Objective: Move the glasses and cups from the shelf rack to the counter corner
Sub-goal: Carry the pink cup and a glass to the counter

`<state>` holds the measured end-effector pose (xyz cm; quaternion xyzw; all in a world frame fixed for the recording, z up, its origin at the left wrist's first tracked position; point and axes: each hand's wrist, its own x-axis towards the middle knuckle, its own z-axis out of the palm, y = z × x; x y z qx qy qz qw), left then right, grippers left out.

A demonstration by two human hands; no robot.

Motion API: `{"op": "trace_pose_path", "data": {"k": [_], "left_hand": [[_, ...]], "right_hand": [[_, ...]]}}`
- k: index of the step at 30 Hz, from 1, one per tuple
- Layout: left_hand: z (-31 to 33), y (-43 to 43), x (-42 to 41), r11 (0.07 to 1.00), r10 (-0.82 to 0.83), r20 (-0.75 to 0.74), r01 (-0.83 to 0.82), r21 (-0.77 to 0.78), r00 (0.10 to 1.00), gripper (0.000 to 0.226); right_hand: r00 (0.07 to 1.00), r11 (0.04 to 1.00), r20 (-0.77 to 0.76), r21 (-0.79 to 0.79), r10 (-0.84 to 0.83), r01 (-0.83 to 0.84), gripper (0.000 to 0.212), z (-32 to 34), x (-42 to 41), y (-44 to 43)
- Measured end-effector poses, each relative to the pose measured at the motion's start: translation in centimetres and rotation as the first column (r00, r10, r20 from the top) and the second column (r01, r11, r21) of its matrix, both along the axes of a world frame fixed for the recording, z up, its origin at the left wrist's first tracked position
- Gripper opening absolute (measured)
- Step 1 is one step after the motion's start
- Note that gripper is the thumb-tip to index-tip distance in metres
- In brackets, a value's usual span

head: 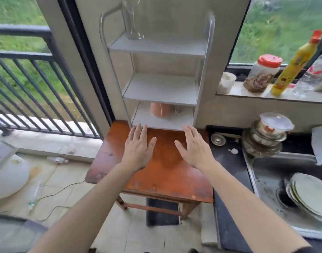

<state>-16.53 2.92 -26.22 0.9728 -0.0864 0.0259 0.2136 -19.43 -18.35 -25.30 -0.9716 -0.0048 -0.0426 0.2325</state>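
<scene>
My left hand [138,147] and right hand [194,146] hover flat, palms down, fingers spread and empty, over the wooden table's [156,172] far edge; shelf rack [162,88] just beyond.

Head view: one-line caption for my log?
Both open hands, left and right, hover before the rack; pink cup on the bottom shelf, tall glass on top.

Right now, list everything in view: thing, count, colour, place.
shelf rack: 1, white, on table
tall glass: 1, clear, top shelf
cup: 1, orange, bottom shelf
small glass: 1, clear, beside cup
table: 1, reddish-brown
jar: 1, red-lidded, windowsill
squeeze bottle: 1, yellow, windowsill
white cup: 1, windowsill
stacked bowls: several, counter
plates: several, pale, sink
left hand: open
right hand: open
</scene>
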Motion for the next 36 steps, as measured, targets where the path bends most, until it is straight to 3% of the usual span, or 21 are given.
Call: {"op": "trace_pose_path", "data": {"k": [6,9,12,16,20,24,26,29,31,34,36], "left_hand": [[-1.9,-0.5,4.9,0.964,-0.048,-0.074,0.027,-0.263,0.996,0.054],[-2.4,-1.4,7.6,0.909,-0.027,-0.183,-0.053,-0.414,0.983,0.053],[-2.9,-2.9,10.2,0.793,-0.025,-0.323,-0.178,-0.583,0.946,0.052],[-2.4,-5.3,13.0,0.636,-0.067,-0.386,-0.259,-0.727,0.92,0.039],[-2.3,-6.7,14.5,0.546,-0.099,-0.435,-0.316,-0.776,0.895,0.032],[-2.3,-6.4,15.5,0.43,-0.115,-0.461,-0.374,-0.822,0.88,0.027],[-2.2,-6.2,15.4,0.421,-0.103,-0.467,-0.387,-0.82,0.878,0.026],[-2.5,-5.6,14.7,0.437,-0.103,-0.473,-0.388,-0.812,0.875,0.022],[-2.6,-5.4,14.1,0.474,-0.093,-0.474,-0.38,-0.794,0.876,0.027],[-2.5,-5.0,13.0,0.582,-0.016,-0.437,-0.347,-0.735,0.899,0.043],[-2.5,-4.7,12.2,0.601,0.017,-0.433,-0.356,-0.716,0.901,0.044]], "right_hand": [[0.993,0.955,-0.027,0.271,-0.118,0.121,0.051,-2.4,5.3,2.5],[0.977,0.882,-0.122,0.423,-0.173,0.209,0.052,-3.1,8.1,2.7],[0.958,0.803,-0.199,0.525,-0.205,0.281,0.057,-3.4,10.4,2.4],[0.949,0.705,-0.234,0.636,-0.211,0.314,0.059,-4.1,13.0,2.0],[0.953,0.611,-0.231,0.732,-0.193,0.302,0.059,-4.7,14.8,1.8],[0.943,0.424,-0.287,0.843,-0.166,0.331,0.051,-4.3,15.7,1.5],[0.938,0.415,-0.308,0.841,-0.159,0.347,0.046,-4.1,15.5,1.3],[0.942,0.522,-0.307,0.787,-0.132,0.329,0.036,-4.4,14.4,1.5],[0.947,0.544,-0.296,0.778,-0.125,0.314,0.029,-4.5,13.4,2.0],[0.946,0.528,-0.304,0.789,-0.109,0.314,0.018,-4.5,12.1,2.6],[0.94,0.479,-0.324,0.812,-0.105,0.333,0.014,-4.6,11.2,2.9]]}}
